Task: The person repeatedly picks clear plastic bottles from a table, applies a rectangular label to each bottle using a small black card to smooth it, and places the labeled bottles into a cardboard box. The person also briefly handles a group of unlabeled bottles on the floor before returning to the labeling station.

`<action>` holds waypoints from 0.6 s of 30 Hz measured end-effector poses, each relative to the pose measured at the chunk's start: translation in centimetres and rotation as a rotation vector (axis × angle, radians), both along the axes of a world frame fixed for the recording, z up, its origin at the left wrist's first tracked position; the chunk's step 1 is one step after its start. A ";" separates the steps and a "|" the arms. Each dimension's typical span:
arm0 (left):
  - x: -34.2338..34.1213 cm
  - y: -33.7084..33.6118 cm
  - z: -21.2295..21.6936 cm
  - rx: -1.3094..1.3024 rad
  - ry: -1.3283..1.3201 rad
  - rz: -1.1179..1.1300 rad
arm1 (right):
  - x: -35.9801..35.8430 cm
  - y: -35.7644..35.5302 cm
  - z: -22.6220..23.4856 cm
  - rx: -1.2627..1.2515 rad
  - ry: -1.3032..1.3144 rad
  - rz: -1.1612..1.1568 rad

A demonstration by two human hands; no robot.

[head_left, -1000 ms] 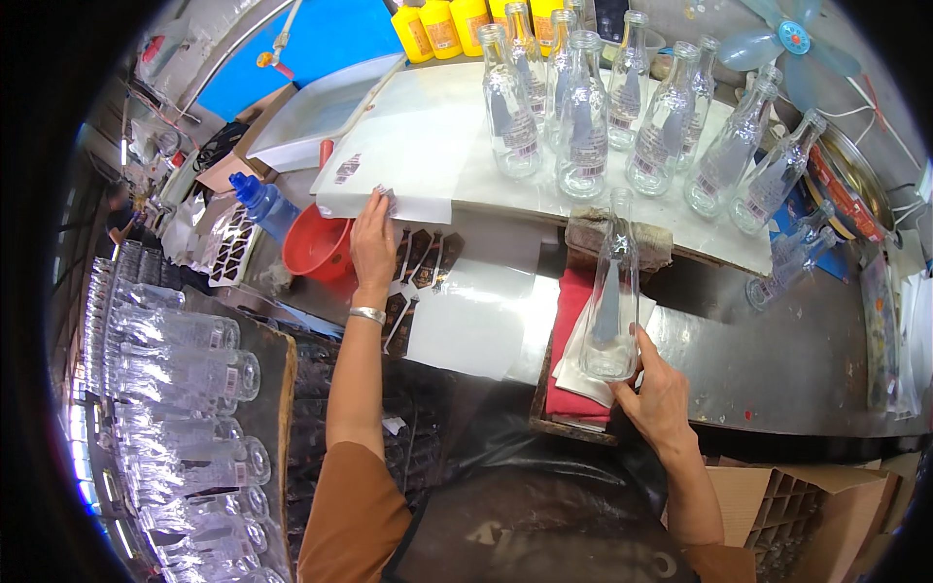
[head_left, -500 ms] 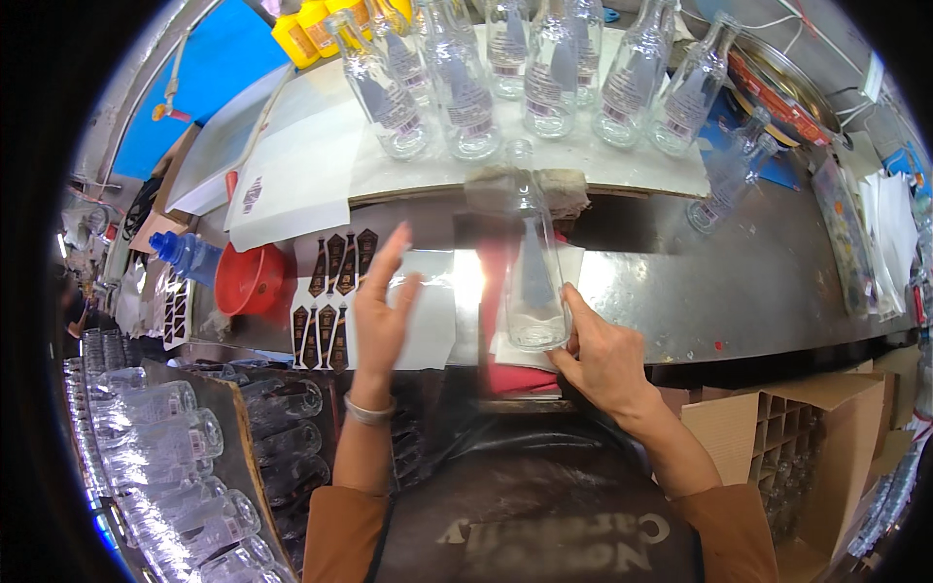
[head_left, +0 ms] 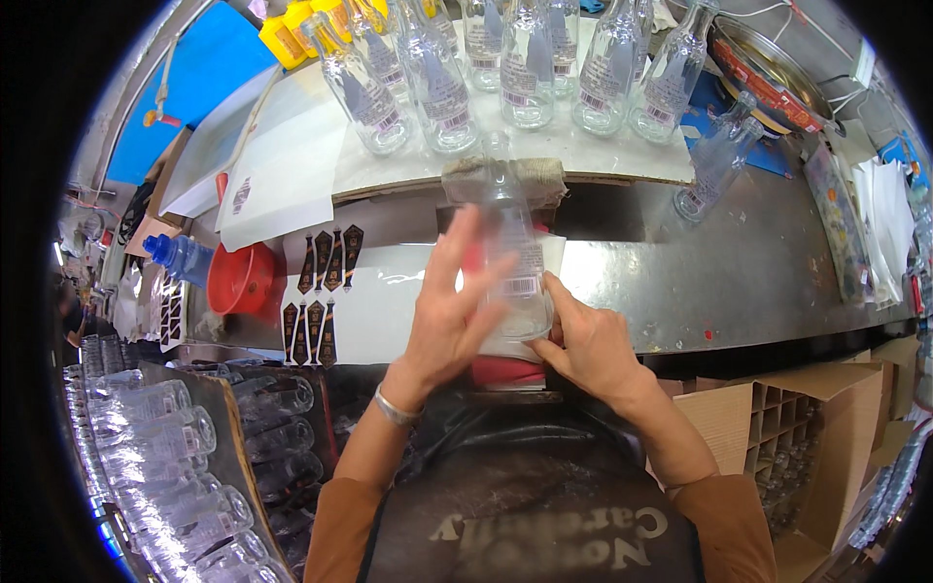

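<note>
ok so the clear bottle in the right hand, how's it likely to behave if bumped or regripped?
The clear bottle looks like glass, so it's likely stiff and apt to break if knocked. Its smooth, shiny wall may slip in the bare right hand. The rounded body would probably roll if laid on its side.

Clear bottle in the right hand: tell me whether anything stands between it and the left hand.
Nothing visible does. The left hand, fingers spread and blurred, overlaps the left side of the clear bottle; contact cannot be told. The right hand grips near the base, on the right.
</note>
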State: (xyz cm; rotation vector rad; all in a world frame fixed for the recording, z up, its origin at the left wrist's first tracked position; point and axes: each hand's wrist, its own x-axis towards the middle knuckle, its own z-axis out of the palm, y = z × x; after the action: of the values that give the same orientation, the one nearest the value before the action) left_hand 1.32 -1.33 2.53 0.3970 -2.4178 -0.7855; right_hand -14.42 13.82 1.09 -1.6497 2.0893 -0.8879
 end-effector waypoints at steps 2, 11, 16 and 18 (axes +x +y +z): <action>-0.9 -0.7 -0.8 0.093 0.036 0.055 | -1.2 0.1 -0.1 0.018 -0.095 0.060; -1.2 -0.7 -1.7 0.286 0.143 0.067 | -4.0 -2.3 0.4 -0.052 -0.615 -0.053; -1.4 -0.1 -2.0 0.245 0.102 0.065 | -3.1 -3.6 0.6 -0.037 -0.526 -0.011; -1.2 0.0 -2.2 0.245 0.095 0.078 | -2.9 -3.6 0.8 -0.047 -0.512 0.003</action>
State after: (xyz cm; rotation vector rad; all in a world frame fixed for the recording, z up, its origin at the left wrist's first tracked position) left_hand 0.16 -1.35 0.30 0.5331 -2.2106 -1.0446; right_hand -17.31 10.26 1.89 -1.2698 1.7219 -1.2151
